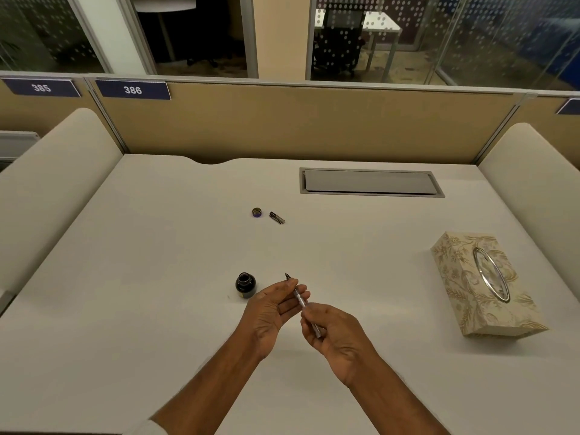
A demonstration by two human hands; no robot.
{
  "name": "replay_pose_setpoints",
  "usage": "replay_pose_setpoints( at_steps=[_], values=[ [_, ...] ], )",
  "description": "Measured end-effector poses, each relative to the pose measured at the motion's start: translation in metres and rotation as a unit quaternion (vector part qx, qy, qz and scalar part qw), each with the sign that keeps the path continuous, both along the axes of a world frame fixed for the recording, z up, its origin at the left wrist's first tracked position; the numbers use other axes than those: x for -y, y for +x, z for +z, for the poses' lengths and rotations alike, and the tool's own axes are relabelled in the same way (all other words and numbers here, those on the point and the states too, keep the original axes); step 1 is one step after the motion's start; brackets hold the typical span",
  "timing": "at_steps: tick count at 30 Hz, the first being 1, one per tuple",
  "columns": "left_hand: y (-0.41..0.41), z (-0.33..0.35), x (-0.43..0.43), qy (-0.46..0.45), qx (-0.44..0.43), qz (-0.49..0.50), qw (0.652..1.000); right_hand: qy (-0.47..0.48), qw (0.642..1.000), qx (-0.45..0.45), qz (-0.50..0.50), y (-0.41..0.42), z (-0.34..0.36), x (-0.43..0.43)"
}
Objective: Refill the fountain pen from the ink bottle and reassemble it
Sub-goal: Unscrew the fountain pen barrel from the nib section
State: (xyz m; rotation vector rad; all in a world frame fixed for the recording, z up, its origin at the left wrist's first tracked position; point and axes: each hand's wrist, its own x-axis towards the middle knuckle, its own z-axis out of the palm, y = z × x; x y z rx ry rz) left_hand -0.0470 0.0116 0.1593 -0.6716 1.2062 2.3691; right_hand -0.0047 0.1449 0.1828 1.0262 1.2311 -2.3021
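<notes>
Grips the fountain pen (pixel 302 300) in both hands just above the desk (pixel 157 309), a little in from the near edge and about midway along it. Pinches the front end with the left hand (pixel 272 306), fingers curled round the section just behind the nib (pixel 286 275), nib pointing toward the far edge. Clamps the rear of the silver body with the right hand (pixel 334 332), thumb and fingers closed on it. Looks like twisting one half against the other, either the filler knob or the barrel thread; cannot tell which from here.

To do it well: hold the left hand fixed and turn only with the right, in short turns, both halves in one straight line, to seat the thread without crossing it. Stop at the first firm resistance; no forcing. Point the nib away from the fingertips, since probably wet with ink. Mind the ink bottle (pixel 245 285), standing open on the desk just beside the left hand, on the side toward the left edge; avoid swinging a wrist into it.

Left to fetch, by this reading: the short dark pen piece (pixel 277 217), lying well apart toward the far edge, and the bottle cap (pixel 256 212) just beside it. Reach for the tissue box (pixel 483 284) near the right edge to wipe any drips.
</notes>
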Motion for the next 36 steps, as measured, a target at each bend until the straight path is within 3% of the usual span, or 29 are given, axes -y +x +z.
replay_pose_setpoints(
  at_steps=[24, 36],
  values=[
    [0.0009, -0.0048, 0.0002, -0.004, 0.003, -0.006, 1.000, -0.087, 0.995, 0.050, -0.013, 0.0025, -0.0023, -0.0032],
    [-0.0029, -0.0038, 0.0006, -0.022, 0.011, 0.013, 1.000, 0.001, 1.000, 0.012, 0.009, 0.0068, -0.0076, -0.0040]
  ],
)
